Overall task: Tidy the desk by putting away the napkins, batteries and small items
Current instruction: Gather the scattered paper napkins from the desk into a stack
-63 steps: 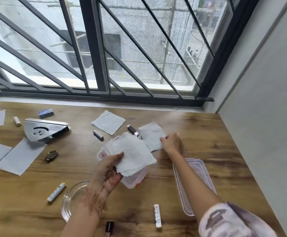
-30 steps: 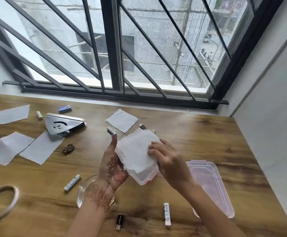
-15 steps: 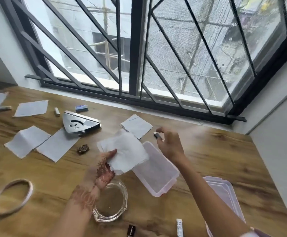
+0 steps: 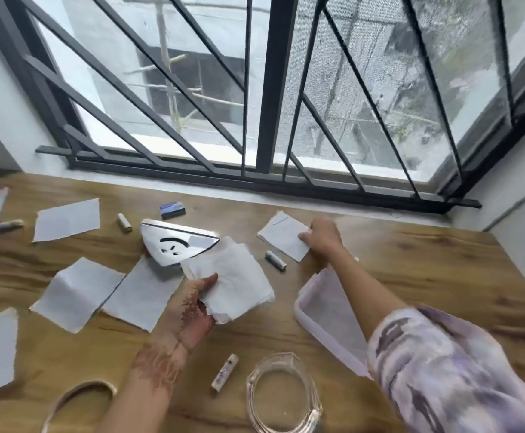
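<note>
Home room: wooden desk under barred window, neighbouring building outside.

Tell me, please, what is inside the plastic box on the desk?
The plastic box looks empty where visible; the right arm covers its nearer part, so that stays unknown.

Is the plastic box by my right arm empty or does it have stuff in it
Empty, as far as shows. The plastic box has its lid off and a bare bottom; the right arm hides its near corner.

A wood-grain table meets a large window with dark diagonal bars; pale walls flank it in daylight.
</note>
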`<state>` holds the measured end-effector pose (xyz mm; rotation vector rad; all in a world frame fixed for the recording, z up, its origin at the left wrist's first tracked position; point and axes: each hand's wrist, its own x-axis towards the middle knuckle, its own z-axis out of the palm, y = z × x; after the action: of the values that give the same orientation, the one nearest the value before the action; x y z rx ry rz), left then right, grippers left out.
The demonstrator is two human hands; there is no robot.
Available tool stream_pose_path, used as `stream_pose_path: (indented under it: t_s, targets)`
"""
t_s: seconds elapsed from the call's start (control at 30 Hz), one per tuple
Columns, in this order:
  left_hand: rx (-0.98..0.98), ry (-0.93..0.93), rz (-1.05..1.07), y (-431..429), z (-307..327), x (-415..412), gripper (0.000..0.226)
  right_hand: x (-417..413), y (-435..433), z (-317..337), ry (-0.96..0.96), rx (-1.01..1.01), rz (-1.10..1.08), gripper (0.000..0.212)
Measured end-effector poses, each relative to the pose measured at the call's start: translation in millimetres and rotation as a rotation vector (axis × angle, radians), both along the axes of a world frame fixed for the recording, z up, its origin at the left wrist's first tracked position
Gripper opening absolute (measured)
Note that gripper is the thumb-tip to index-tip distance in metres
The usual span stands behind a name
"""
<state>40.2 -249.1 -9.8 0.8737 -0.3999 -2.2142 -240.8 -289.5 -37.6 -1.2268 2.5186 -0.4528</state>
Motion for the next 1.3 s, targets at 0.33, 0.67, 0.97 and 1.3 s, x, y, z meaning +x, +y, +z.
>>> stream_pose_path:
  t_s: [0.33, 0.67, 0.97, 1.3]
  targets:
    - [0.047, -0.003, -0.064, -18.9, -14.4, 14.6, 0.023, 19.3, 5.1, 20.2, -0.612, -0.477, -0.337, 0.006]
    - [0.066, -0.042, -0.094, -12.1, -9.8, 26.3, 0.030, 98.9, 57.8, 75.9, -0.468, -0.925, -0.018, 0.029]
    - [0.033, 0.119, -0.070, 13.2, 3.6, 33.5, 0.042, 146.2, 102.0, 26.4, 0.163, -0.948, 0.672, 0.026]
    - [0.009, -0.044, -0.112, 34.9, 2.2, 52.0, 0.056, 170.2, 121.4, 9.9, 0.289, -0.941, 0.790, 0.013]
